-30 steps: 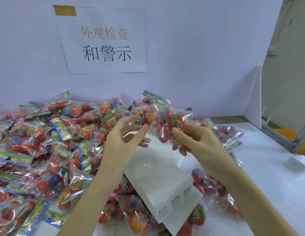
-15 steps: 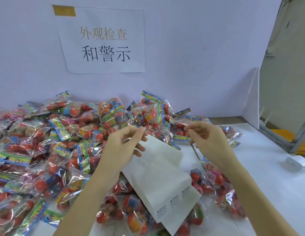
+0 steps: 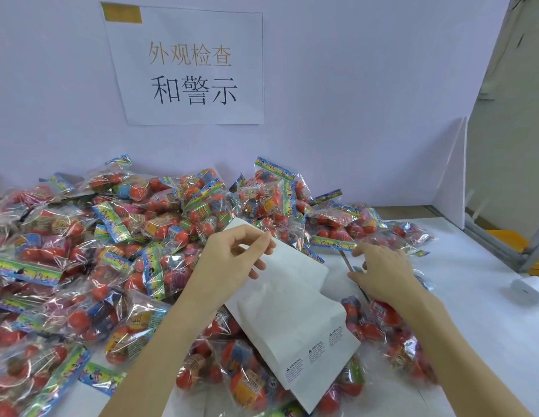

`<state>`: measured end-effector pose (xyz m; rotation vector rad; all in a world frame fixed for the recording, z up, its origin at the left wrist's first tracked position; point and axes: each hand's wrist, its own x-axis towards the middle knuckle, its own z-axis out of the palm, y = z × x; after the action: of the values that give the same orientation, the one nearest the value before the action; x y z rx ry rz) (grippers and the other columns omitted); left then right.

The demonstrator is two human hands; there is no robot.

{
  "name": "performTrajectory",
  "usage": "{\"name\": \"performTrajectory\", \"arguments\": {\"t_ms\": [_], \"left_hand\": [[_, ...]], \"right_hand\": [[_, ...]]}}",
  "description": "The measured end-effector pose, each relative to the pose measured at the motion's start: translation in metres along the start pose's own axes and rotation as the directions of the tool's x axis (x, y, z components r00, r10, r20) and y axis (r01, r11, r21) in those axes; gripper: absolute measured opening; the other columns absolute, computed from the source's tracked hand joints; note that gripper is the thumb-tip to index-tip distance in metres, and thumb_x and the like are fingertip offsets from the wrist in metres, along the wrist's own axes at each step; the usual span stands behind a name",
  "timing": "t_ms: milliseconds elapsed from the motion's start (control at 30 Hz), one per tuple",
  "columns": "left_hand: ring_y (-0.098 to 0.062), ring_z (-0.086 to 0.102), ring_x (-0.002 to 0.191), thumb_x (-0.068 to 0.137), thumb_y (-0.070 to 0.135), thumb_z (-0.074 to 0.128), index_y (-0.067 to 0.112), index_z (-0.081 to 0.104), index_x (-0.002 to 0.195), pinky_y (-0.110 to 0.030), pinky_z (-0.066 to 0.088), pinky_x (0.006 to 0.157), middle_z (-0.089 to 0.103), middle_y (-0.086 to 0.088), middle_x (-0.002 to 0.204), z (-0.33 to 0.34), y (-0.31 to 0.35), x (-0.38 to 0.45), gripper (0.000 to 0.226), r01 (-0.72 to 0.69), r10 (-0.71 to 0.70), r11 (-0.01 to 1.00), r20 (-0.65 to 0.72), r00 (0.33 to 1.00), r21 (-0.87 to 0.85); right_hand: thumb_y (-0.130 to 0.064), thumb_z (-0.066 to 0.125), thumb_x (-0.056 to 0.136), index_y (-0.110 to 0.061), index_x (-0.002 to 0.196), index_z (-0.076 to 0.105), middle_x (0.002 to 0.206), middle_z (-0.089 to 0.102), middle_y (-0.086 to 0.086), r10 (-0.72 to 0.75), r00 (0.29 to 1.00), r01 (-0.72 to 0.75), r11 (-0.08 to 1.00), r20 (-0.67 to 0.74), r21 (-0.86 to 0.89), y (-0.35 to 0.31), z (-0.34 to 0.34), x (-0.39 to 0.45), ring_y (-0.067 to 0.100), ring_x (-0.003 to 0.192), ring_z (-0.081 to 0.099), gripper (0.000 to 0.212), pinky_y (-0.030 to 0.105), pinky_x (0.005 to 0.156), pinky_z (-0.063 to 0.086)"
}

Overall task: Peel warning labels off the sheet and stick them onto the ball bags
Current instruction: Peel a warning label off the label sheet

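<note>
My left hand (image 3: 232,260) pinches the top corner of the white label sheet (image 3: 286,305), which slopes down toward me over the bags. Three warning labels (image 3: 315,352) sit in a row near the sheet's lower edge. Clear ball bags (image 3: 141,236) with red balls and coloured headers are heaped across the left and middle of the table. My right hand (image 3: 382,272) hovers low over a smaller group of bags (image 3: 382,320) on the right. Its fingers are spread and loosely bent, and a blue bag header lies by the fingertips; I see no grip on it.
A white table (image 3: 473,326) extends to the right, with a small white object (image 3: 530,285) near its edge. A white foam panel (image 3: 452,176) stands at the back right. A paper sign (image 3: 190,67) hangs on the wall behind the pile.
One second ago my right hand held a ball bag against the sheet. The bag left that hand, which has dropped to the bags on the right. My left hand kept the sheet.
</note>
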<state>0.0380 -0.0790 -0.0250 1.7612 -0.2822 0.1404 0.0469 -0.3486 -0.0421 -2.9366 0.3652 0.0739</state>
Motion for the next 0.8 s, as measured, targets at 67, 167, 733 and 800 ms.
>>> {"name": "performTrajectory", "arguments": {"t_ms": [67,167,733,800], "left_hand": [[-0.011,0.070,0.066,0.102,0.022,0.066,0.018,0.079,0.087,-0.022,0.058,0.059,0.076,0.005,0.083,0.000,-0.001,0.001,0.020,-0.005,0.004,1.000,0.009,1.000,0.014],[-0.010,0.070,0.066,0.102,0.021,0.067,0.017,0.079,0.086,-0.023,0.059,0.060,0.076,0.005,0.084,-0.001,-0.002,0.001,0.020,-0.007,0.006,1.000,0.021,1.000,0.029],[-0.015,0.070,0.075,0.094,0.028,0.077,0.033,0.072,0.118,-0.031,0.061,0.070,0.071,0.012,0.098,0.006,0.005,-0.007,0.025,-0.034,0.026,0.987,0.049,0.998,0.156],[-0.009,0.066,0.083,0.089,0.032,0.082,0.044,0.060,0.136,-0.026,0.059,0.076,0.061,0.017,0.115,0.008,0.004,-0.010,0.053,-0.137,0.114,0.962,0.108,0.988,0.235]], "right_hand": [[-0.028,0.070,0.099,-0.019,0.141,0.055,0.129,0.068,0.007,-0.041,0.999,0.041,0.999,-0.009,0.011,0.000,0.002,0.002,0.034,0.127,0.055,0.046,0.047,0.113,0.041],[-0.009,0.068,0.095,-0.014,0.127,0.068,0.111,0.076,0.005,-0.058,0.995,0.065,0.995,-0.084,0.080,0.001,0.002,0.002,0.029,0.112,0.065,0.032,0.048,0.110,0.046],[-0.002,0.061,0.100,-0.025,0.109,0.069,0.098,0.067,-0.004,-0.187,0.631,0.685,0.591,-0.753,0.427,-0.041,-0.018,-0.036,0.012,0.088,0.064,0.026,0.014,0.082,0.046],[0.000,0.058,0.103,-0.023,0.111,0.069,0.104,0.070,-0.004,-0.213,0.615,0.746,0.468,-0.759,0.473,-0.045,-0.021,-0.042,0.015,0.093,0.066,0.027,0.016,0.083,0.048]]}}
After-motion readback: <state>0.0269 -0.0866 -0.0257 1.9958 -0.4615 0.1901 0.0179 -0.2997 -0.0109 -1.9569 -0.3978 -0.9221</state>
